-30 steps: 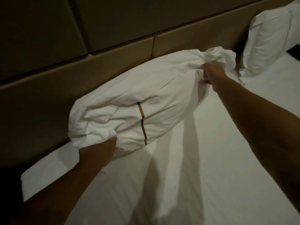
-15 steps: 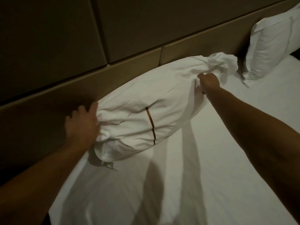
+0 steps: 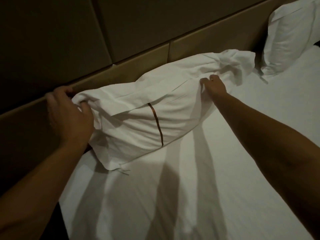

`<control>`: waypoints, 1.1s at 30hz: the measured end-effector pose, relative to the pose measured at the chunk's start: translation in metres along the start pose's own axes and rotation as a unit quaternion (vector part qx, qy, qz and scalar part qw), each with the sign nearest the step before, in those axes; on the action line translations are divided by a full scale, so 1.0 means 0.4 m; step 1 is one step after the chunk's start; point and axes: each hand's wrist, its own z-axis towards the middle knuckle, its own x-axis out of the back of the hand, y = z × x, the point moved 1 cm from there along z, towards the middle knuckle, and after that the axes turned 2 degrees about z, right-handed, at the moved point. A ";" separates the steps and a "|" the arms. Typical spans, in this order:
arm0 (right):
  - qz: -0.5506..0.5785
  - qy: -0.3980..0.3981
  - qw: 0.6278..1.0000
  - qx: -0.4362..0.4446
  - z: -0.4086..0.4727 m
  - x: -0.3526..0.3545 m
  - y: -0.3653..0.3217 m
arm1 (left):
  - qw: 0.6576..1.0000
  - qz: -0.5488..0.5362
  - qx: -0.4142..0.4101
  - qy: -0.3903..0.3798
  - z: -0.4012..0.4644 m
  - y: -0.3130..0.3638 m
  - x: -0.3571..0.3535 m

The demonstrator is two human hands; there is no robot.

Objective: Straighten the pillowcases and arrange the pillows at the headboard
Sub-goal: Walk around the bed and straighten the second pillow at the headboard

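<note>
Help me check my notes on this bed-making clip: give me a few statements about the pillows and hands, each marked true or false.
1. Both hands are on the near pillow. True: the left hand grips its left end, the right hand its right part.
2. That pillow's case is smooth. False: it is wrinkled and bunched at the right end.
3. A second pillow leans against the headboard. True.
4. The near pillow bears a blue stripe. False: the stripe is brown.

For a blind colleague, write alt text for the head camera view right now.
Two bare hands grip a rumpled white pillow lying on a white sheet against a padded headboard: left hand bunching one end, right hand the other. A second pillow leans at far right.
</note>
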 end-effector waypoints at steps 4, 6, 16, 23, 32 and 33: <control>0.030 0.086 0.996 0.022 0.010 0.004 0.004 | 0.987 -0.026 -0.154 -0.032 -0.063 0.091 -0.018; 0.025 0.133 0.990 0.033 0.015 0.006 -0.005 | 0.977 -0.066 -0.169 -0.114 -0.108 0.181 -0.059; 0.114 0.121 0.986 -0.021 0.204 0.119 -0.016 | 0.924 0.124 -0.319 -0.169 -0.025 0.404 -0.347; 0.267 0.157 0.947 -0.080 0.309 0.145 -0.042 | 0.920 0.093 -0.334 -0.185 0.064 0.259 -0.326; 0.260 0.089 0.961 -0.037 0.333 0.146 -0.114 | 0.926 0.094 -0.320 -0.175 0.090 0.278 -0.317; 0.261 0.078 0.961 -0.050 0.326 0.140 -0.102 | 0.927 0.088 -0.321 -0.175 0.089 0.278 -0.319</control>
